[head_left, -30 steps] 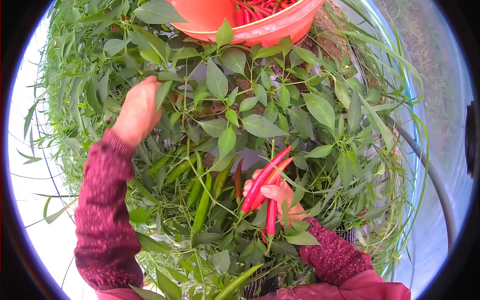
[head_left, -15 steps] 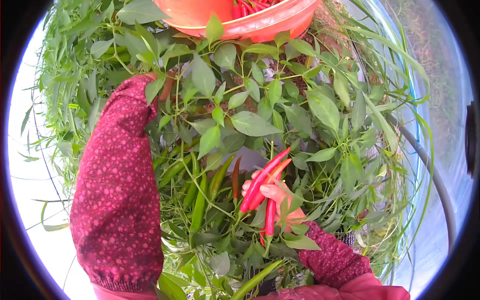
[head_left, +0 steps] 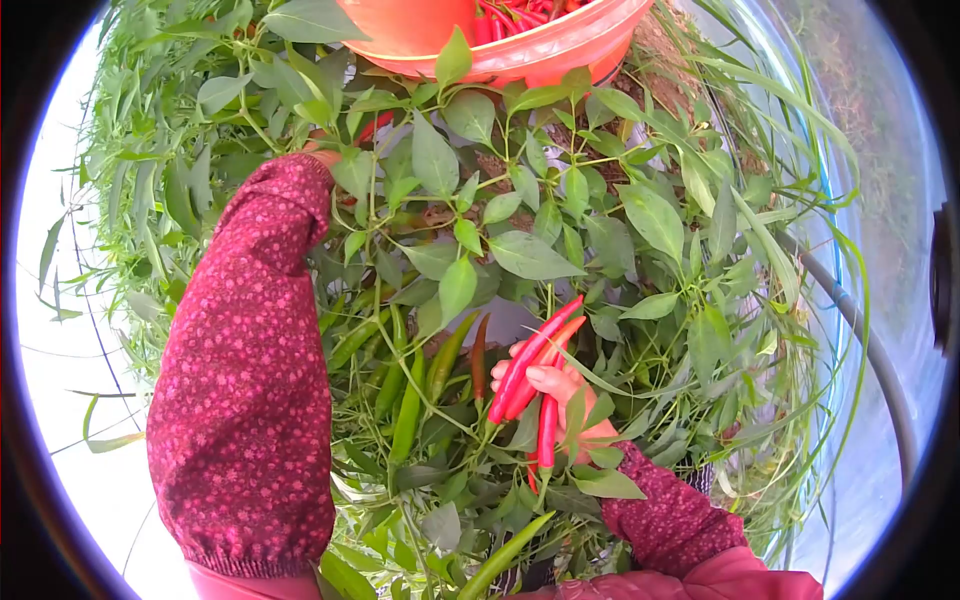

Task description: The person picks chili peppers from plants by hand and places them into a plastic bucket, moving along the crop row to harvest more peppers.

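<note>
Several red chili peppers lie in my right hand, whose fingers are wrapped round them at the lower centre. My left hand reaches into the leaves at the upper left; only a bit of skin shows past the cuff, and its fingers are hidden. Close to it a red pepper shows among the leaves. Between my arms, green peppers hang on the plant, with a brownish-red one beside them.
An orange-red bucket holding red peppers stands at the top. Leafy pepper stems spread across the middle. On the right are long grass blades, a dark hose and clear plastic sheeting.
My left forearm has reached further up into the foliage, so that the hand, bare to view a second ago, is now mostly hidden. My right hand keeps its hold on the red peppers.
</note>
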The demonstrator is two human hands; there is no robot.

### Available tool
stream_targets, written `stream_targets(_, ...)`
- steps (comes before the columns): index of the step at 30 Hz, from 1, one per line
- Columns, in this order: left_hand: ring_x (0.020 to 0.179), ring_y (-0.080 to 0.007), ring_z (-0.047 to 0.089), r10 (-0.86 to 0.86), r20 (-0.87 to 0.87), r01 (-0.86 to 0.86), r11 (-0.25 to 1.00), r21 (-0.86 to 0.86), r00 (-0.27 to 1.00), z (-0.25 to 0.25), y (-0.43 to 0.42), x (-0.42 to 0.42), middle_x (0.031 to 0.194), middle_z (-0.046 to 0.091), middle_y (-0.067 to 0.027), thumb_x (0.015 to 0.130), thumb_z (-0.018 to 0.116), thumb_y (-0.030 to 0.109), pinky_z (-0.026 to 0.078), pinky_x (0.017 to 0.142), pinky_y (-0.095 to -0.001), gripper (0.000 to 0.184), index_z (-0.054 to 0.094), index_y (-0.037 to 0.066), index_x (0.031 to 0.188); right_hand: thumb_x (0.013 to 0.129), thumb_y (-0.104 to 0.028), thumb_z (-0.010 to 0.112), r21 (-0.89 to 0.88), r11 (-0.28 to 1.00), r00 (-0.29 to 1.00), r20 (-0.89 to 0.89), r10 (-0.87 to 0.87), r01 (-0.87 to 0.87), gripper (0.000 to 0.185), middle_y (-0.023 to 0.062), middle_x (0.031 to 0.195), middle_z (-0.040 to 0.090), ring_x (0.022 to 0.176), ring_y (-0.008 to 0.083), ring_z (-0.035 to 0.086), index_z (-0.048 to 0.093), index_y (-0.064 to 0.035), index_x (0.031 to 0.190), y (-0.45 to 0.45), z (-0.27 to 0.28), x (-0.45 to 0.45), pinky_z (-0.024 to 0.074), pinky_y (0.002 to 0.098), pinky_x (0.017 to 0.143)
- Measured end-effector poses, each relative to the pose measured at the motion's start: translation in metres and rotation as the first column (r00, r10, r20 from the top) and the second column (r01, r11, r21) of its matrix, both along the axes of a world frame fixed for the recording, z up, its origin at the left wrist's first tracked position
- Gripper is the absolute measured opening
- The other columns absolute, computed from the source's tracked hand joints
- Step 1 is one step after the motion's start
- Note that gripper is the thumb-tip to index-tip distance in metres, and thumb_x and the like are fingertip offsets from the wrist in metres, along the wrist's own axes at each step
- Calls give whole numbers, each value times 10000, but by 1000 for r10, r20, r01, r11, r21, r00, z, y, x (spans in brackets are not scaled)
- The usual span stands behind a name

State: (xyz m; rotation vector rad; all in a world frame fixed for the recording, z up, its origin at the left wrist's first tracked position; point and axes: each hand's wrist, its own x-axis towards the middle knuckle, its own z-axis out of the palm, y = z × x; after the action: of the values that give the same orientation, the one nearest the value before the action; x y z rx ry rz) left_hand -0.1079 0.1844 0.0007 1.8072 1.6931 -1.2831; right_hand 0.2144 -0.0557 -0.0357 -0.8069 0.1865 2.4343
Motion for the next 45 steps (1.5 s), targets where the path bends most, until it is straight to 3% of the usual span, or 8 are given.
stream_targets(14,892,-271,623,-213,-62,221,931,289,975,19,-7,15,996,646,-191,857,532,266,477,784,-361,339,608,7,1062,872,-160,559,-44,999,1000,-22,-17,16,385,142,1033,630,948,223,616,482,23,1202,-4,16,2,477,334,875)
stream_targets(16,885,-223,620,286,748,-722,597,350,599,36,-27,35,976,655,-164,825,576,200,464,780,-340,302,620,16,1060,871,-161,554,-41,999,999,-50,-17,14,390,144,1039,627,951,226,614,477,24,1206,0,20,5,474,339,880)
stream_targets(21,848,-89,484,518,745,-887,409,215,419,70,-24,63,937,596,0,876,548,197,416,726,-268,266,578,46,1094,870,-174,547,-3,1000,996,-88,8,-8,409,153,1059,614,961,234,608,460,22,1219,-3,8,-6,467,357,889)
stream_targets(28,421,-92,422,489,625,-695,709,122,609,163,-43,80,519,443,22,873,531,236,381,451,-233,223,520,42,764,875,-138,558,22,1000,995,-100,19,-17,360,152,1081,608,1006,237,603,479,9,1195,-6,14,-9,483,364,881)
stream_targets(32,602,-70,520,351,658,-627,742,239,666,194,-118,97,626,549,-18,906,526,276,422,571,-241,297,582,-15,881,879,-131,547,65,993,971,-223,-82,99,347,143,1098,598,1034,270,590,473,3,1190,-5,16,-2,472,408,904)
stream_targets(35,740,-75,518,507,855,-830,520,-200,111,162,-190,125,767,567,-11,895,591,163,443,669,-243,134,602,40,946,862,-132,567,31,993,966,-236,-106,117,366,132,1081,600,1026,269,591,470,1,1189,-3,25,-5,477,407,897)
stream_targets(39,638,-272,650,380,631,-497,868,10,677,121,-222,161,769,638,-132,860,589,173,511,552,-359,281,544,37,1102,833,-162,625,42,999,994,-106,-29,34,437,116,1093,597,993,212,598,469,-9,1211,-3,24,-6,485,340,867)
stream_targets(45,556,-304,603,32,511,-122,982,144,859,96,-244,160,736,612,-118,842,606,254,478,473,-365,388,494,67,1163,799,-209,640,90,993,997,9,80,-80,511,106,1088,586,994,223,589,448,-29,1237,-2,25,-15,478,361,880)
